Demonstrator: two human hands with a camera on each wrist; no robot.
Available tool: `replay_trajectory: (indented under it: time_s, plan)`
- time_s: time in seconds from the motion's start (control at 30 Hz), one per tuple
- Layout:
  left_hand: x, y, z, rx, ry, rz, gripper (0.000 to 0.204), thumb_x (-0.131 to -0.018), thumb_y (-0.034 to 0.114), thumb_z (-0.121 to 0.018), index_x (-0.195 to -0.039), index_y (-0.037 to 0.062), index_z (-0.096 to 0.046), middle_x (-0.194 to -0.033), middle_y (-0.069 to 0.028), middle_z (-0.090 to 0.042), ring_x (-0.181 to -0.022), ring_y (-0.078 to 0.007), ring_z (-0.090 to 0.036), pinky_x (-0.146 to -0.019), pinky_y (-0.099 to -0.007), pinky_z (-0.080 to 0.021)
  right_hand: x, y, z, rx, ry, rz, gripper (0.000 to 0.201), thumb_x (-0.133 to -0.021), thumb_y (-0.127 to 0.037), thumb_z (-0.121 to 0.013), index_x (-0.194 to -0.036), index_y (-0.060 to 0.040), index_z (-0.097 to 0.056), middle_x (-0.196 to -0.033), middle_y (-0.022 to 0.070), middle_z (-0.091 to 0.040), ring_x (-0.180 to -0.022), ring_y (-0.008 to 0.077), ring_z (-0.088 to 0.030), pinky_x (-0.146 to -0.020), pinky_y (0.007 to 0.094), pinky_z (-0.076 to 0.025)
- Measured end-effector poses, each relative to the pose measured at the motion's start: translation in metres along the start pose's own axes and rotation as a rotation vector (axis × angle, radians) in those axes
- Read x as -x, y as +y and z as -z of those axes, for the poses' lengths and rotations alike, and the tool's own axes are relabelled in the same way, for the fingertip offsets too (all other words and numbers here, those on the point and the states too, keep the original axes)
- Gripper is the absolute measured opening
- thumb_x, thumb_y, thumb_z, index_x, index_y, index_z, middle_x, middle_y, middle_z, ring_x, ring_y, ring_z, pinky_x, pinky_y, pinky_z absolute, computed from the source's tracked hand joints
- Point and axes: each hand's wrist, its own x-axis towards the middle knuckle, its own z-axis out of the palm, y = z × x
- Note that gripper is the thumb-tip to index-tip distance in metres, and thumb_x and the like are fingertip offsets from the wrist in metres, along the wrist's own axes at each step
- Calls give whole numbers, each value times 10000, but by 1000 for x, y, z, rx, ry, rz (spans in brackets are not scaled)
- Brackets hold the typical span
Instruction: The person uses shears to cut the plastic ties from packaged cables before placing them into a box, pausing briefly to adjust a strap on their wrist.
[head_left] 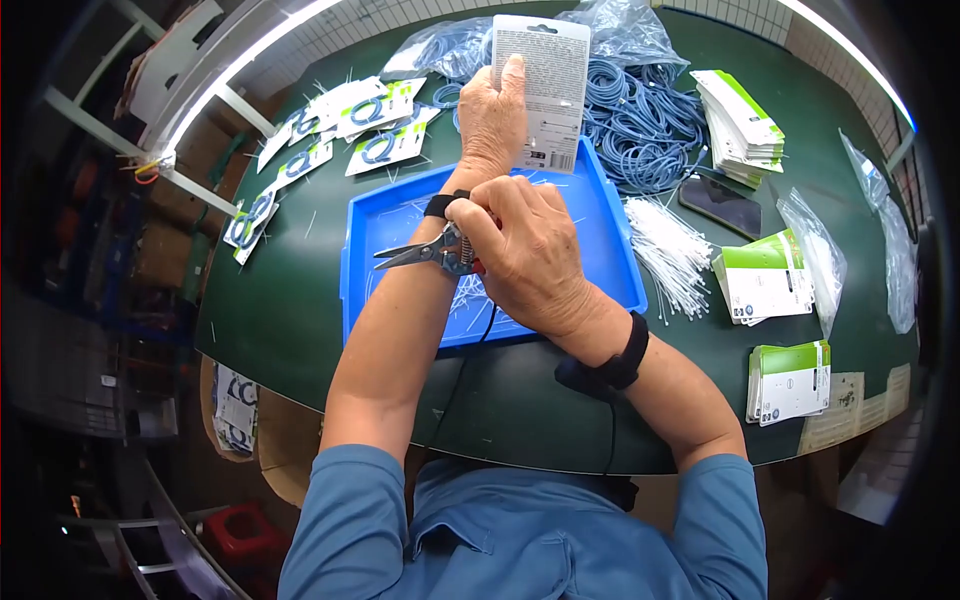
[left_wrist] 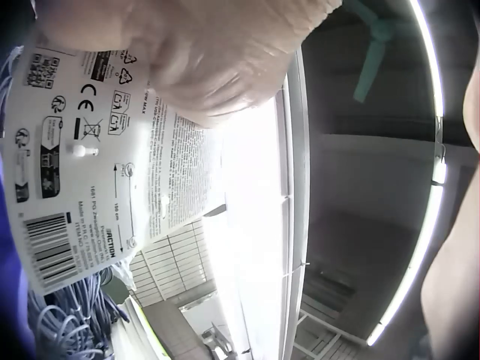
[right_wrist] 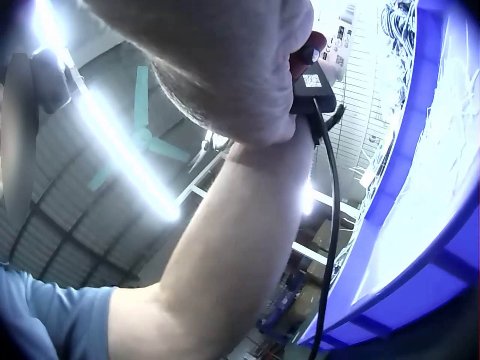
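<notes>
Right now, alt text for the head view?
Left hand holds a white printed packaging card upright over a blue plastic tray; right hand grips metal snips. Blue cable coils lie behind.

Packing workshop: stacked retail cards [head_left: 742, 125], cable-tie pile [head_left: 668, 252].
</notes>
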Motion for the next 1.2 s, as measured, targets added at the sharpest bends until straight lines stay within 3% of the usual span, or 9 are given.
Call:
replay_trajectory:
  time_s: [0.27,0.4,0.53,0.57,0.67,0.83,0.97,1.1,1.2]
  plan:
    - [13,5,31,-64,-63,-113,488,-1050,435,-590,-947,-26,-713,-787,-139,-731,-721,-229,-668,-727,-391,-545,-5,-37,7,-137,-117,-10,492,-654,34,-768,-1120,-72,-649,-952,69,-599,-843,270,-616,-754,396,-467]
    - [8,2,72,74,-94,-71,532,-1056,469,-587,-943,-37,-709,-794,-130,-733,-723,-192,-666,-710,-364,-542,-9,-40,28,-412,-81,-135,531,-707,45,-785,-1207,-28,-625,-999,124,-638,-846,227,-638,-786,307,-516]
    - [11,-8,110,325,-121,8,563,-1067,493,-571,-969,-46,-699,-831,-104,-733,-749,-140,-655,-695,-315,-533,9,-28,36,-544,12,-356,555,-930,-43,-697,-1442,39,-498,-1020,75,-624,-879,143,-616,-791,285,-506]
    - [13,-10,119,327,-112,15,563,-1067,493,-571,-969,-46,-699,-831,-104,-733,-749,-140,-655,-695,-315,-533,10,-25,36,-547,0,-357,555,-930,-43,-697,-1442,39,-498,-1020,75,-624,-879,143,-616,-791,285,-506]
    - [22,-9,143,501,-116,85,554,-1087,488,-538,-1004,-37,-694,-883,-76,-730,-767,-103,-636,-688,-279,-520,8,-22,32,-760,124,-762,573,-1001,-98,-615,-1517,63,-423,-1008,69,-624,-876,132,-613,-784,273,-500]
    - [22,-25,170,598,-114,129,521,-1101,482,-493,-1224,6,-665,-1139,-82,-724,-933,-136,-663,-838,-313,-547,13,-25,5,-771,13,-917,611,-1025,-132,-572,-1559,70,-354,-990,72,-623,-878,125,-613,-768,273,-504]
    - [19,-33,181,665,209,-36,570,-1099,517,-470,-1248,-1,-654,-1194,-85,-701,-1043,-153,-632,-925,-335,-515,18,-46,-18,-723,-205,-867,559,-995,-76,-588,-1510,48,-409,-972,76,-624,-878,125,-614,-765,280,-515]
    - [25,7,197,301,452,-214,361,-1109,293,-481,-1089,-14,-670,-914,-90,-691,-793,-196,-600,-784,-362,-517,17,-70,-44,-807,-281,-906,486,-937,-34,-648,-1395,17,-495,-1001,74,-622,-879,127,-611,-770,283,-524]
    - [25,-8,206,328,502,-312,626,-1094,550,-454,-1267,-22,-639,-1225,-81,-680,-1105,-176,-604,-969,-354,-489,10,-89,-61,-929,-255,-1067,472,-862,-29,-750,-1282,-13,-537,-1039,71,-622,-890,130,-613,-791,286,-532]
